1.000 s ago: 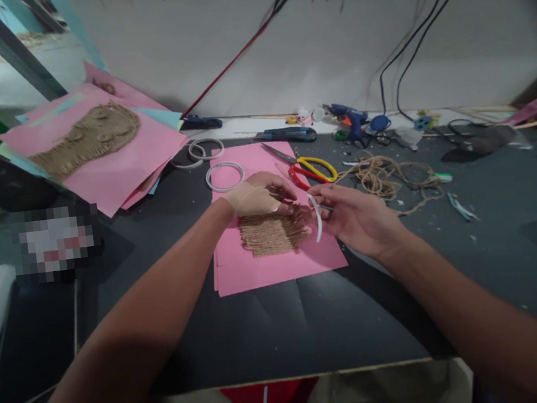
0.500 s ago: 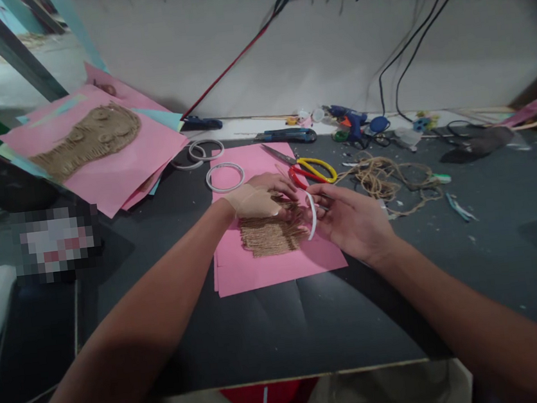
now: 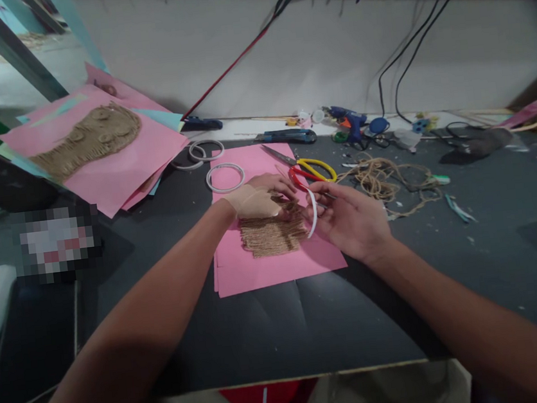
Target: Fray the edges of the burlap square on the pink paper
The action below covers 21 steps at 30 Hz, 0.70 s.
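Observation:
My left hand [image 3: 261, 196] lies over the upper part of a mat of brown jute cords [image 3: 275, 234]. Its thumb and bent fingers close on the cords near the upper right edge; the fingertips are partly hidden. The cord rows lie flat on pink paper sheets [image 3: 238, 279]. A thin white curved band [image 3: 314, 212] is held in my right hand [image 3: 355, 217], between thumb and fingers, at the right edge of the mat. Just beyond both hands rest scissors [image 3: 316, 169] with red and yellow handles.
Three pale rings [image 3: 227, 187] lie left of the scissors. At the back are a box cutter [image 3: 285, 136] and a blue glue gun [image 3: 349, 118]. Loose twine [image 3: 377, 176] is tangled at right. Pink sheets bearing a brown cord shape [image 3: 105, 133] are stacked at left.
The white band and my right hand have shifted very slightly, the band tilting a little. My left hand and the jute mat stay in place.

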Motion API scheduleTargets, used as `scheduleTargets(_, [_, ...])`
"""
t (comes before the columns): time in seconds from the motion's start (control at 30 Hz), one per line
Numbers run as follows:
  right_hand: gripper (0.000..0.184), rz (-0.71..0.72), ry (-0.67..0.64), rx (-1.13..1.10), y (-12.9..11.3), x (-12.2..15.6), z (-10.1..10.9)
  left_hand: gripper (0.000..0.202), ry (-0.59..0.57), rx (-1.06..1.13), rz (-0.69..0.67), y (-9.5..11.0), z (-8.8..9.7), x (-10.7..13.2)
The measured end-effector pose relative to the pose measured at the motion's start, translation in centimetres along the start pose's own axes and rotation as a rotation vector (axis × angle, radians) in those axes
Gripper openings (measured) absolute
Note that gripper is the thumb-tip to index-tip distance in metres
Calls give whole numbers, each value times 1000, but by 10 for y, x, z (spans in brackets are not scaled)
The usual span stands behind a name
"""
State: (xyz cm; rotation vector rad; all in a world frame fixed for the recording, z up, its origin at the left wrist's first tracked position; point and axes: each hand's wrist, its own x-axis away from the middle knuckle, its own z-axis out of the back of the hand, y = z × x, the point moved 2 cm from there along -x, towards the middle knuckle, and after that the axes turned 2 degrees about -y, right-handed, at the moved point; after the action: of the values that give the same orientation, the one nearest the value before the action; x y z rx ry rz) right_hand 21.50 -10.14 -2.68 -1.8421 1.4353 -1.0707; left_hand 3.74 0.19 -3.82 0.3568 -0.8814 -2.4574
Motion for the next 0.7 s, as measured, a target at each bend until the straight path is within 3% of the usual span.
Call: scheduleTargets(0.7, [16, 20, -32, 78, 2, 3, 0, 18, 31, 95, 20, 4, 0, 1])
